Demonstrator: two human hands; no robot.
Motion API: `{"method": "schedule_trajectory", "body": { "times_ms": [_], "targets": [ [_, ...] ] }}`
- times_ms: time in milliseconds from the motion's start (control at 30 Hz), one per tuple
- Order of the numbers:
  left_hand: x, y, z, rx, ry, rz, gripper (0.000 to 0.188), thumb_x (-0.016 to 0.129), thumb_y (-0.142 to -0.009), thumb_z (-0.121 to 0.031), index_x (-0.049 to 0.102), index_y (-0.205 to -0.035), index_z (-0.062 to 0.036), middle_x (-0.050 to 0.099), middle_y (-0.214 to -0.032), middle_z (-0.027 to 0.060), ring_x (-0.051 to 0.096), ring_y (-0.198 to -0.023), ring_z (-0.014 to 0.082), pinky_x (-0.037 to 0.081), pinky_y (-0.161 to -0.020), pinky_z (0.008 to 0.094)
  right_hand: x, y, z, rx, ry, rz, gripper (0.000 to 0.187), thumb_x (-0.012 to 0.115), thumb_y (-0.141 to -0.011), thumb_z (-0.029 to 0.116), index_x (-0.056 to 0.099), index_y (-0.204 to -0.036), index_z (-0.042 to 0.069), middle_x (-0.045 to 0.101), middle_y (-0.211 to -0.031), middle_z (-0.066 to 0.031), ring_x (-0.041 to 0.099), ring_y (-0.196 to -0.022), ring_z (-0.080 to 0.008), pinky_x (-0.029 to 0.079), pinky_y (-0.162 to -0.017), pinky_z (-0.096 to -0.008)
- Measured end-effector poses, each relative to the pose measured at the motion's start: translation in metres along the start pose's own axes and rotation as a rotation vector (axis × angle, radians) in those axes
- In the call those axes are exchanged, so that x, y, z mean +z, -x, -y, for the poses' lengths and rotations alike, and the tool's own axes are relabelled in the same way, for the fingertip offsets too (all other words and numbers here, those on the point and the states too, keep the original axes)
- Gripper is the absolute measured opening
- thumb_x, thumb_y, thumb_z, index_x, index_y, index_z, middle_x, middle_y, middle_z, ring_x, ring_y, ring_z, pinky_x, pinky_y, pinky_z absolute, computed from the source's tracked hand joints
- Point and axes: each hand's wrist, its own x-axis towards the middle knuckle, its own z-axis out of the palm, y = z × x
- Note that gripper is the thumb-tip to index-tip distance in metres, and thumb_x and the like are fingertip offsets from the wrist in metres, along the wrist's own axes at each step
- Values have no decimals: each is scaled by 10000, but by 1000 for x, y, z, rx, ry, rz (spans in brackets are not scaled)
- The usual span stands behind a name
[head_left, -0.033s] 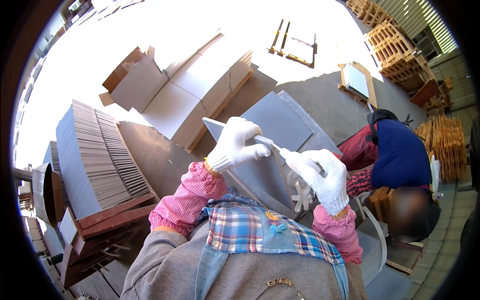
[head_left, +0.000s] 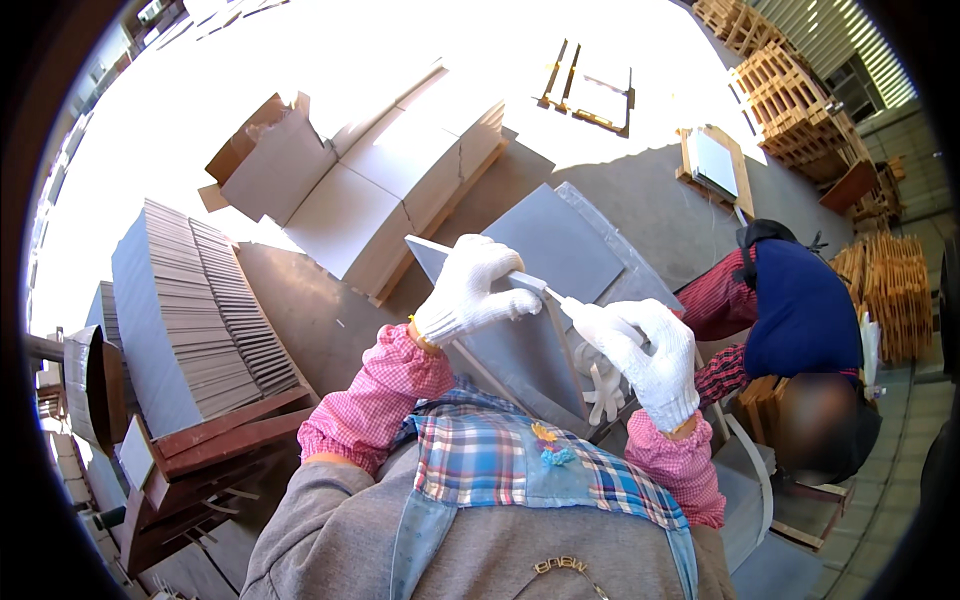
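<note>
My left hand, in a white knit glove, is closed over the top edge of a tilted grey flat panel in front of my apron. My right hand, also gloved in white, pinches a slim white piece with thumb and fingers curled. The tip of that piece points at the panel's edge near my left fingers. Just what it is I cannot make out. Below my right hand, white finger-like shapes show beside the panel; whether they are a glove or strips is unclear. Another grey panel lies beyond.
At right a co-worker in a dark blue top bends close by. Slatted grey stacks stand at left on a reddish pallet. Ahead are large white-topped stacks and an open carton. Wooden pallets rise far right.
The co-worker's checked sleeve near my right wrist has shifted slightly. My hands and the panel look unmoved.
</note>
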Motion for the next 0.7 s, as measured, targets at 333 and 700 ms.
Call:
{"method": "schedule_trajectory", "body": {
  "times_ms": [333, 700],
  "targets": [
    [-1, 1, 4, 8, -12, -6, 748, 714, -800, -780, 757, -864, -36, 676, -775, 136, 620, -738, 263, 476, -728, 413, 0, -8, 10, -36, -2, 14, 184, 813, -871, 88, 817, -1056, 82, 743, -942, -67, 703, -792, -190, 544, -696, -307],
    [-4, 4, 2, 23, -6, -12, 759, 702, -796, -796, 754, -873, -42, 673, -786, 131, 623, -768, 269, 471, -775, 425, 4, -8, 16, 3, 6, 6, 155, 813, -888, 132, 814, -1032, 75, 750, -914, -70, 709, -788, -176, 550, -688, -309]
  ]
}}
